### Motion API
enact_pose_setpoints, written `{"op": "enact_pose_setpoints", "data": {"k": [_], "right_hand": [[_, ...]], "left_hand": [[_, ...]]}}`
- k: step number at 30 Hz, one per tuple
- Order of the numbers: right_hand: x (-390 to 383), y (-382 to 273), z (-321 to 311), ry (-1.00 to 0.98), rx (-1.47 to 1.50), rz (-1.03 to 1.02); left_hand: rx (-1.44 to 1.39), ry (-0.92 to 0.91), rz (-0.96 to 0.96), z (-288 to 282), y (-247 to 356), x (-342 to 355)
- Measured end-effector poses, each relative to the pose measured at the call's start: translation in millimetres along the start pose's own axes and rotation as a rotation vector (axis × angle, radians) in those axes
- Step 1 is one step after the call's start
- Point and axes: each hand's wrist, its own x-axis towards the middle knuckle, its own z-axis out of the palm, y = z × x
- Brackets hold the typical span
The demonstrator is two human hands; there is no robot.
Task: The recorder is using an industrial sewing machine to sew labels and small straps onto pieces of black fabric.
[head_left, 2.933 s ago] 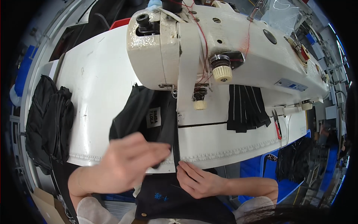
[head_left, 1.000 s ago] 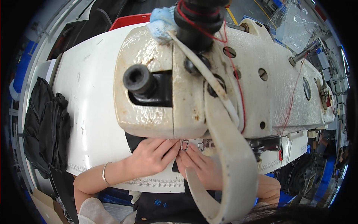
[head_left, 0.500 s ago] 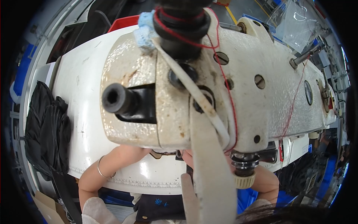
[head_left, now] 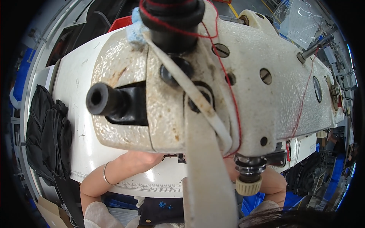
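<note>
— Where are your hands?
— Your left hand [head_left: 146, 157] reaches under the machine head [head_left: 197, 83], onto the table [head_left: 81, 125]; your right forearm [head_left: 272, 182] too.
— Gripping anything?
— Can't tell; the head hides your fingers. Dark fabric [head_left: 47, 133] lies left.

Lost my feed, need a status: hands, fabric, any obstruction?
Both hands under the sewing machine head, hidden. Left forearm on the white table. Fabric at needle blocked from view. Black cloth stack at left.

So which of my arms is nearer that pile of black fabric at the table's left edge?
Left. The left forearm with its bracelet lies just right of the black fabric pile; the right arm is across the table, mostly hidden behind the sewing machine.
</note>
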Motion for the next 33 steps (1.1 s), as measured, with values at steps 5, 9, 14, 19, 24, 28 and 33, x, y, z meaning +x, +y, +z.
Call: {"op": "enact_pose_setpoints", "data": {"k": [5,9,14,19,24,28,33], "right_hand": [[0.9,-2.4,-0.3,-0.053,0.018,-0.037],[-3.2,-2.6,3.6,-0.144,-0.047,-0.014],[-2.8,-7.0,7.2,-0.188,0.299,0.266],[-14.9,26.0,22.0,0.001,0.598,0.53],[-8.6,15.4,0.8,0.089,0.389,0.446],[12.8,-5.2,-20.3,0.057,0.278,0.328],[11.6,-1.2,8.2,0.026,-0.263,0.108]], "left_hand": [[0.038,-0.109,-0.025,-10.9,1.1,-6.9],[0.046,-0.113,0.033,-8.4,-2.7,0.7],[0.082,-0.166,0.09,-24.1,3.2,13.3],[0.118,-0.194,0.036,-25.2,7.0,5.3],[0.084,-0.14,0.098,-22.5,2.9,13.6],[0.108,-0.13,0.098,-21.1,2.0,6.3],[0.078,-0.119,0.067,-19.2,-3.9,9.9]]}}
